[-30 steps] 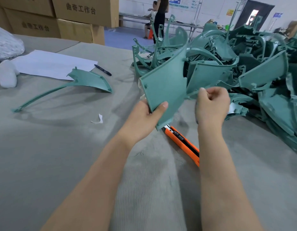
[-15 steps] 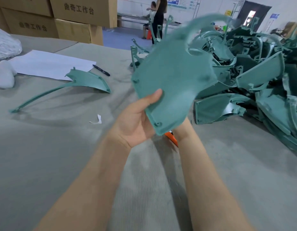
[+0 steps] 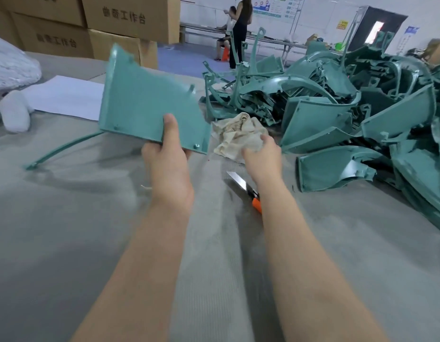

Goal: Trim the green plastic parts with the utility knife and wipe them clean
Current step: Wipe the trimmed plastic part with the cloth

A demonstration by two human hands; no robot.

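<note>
The right hand [image 3: 261,156] has quit the green part [image 3: 145,104], its fingers now clutching the rag [image 3: 236,134], twelve o'clock from the idle utility knife [image 3: 238,182]; the left hand [image 3: 167,156] grips the part. Wiping next, likely.

1 utility knife [image 3: 243,188]; 2 hands beyond it, left hand [image 3: 168,154] and right hand [image 3: 262,154]; 1 rag [image 3: 236,134] just beyond knife; 1 green panel [image 3: 145,104] up-left of knife; 1 green strip part [image 3: 63,146] far left of knife; green parts pile [image 3: 337,107] right of knife, too tangled to count; 1 paper sheet [image 3: 66,97], 2 white bundles [image 3: 14,114], 4 cardboard boxes [image 3: 125,18] far left beyond knife; 2 people [image 3: 241,28] far behind knife
</note>
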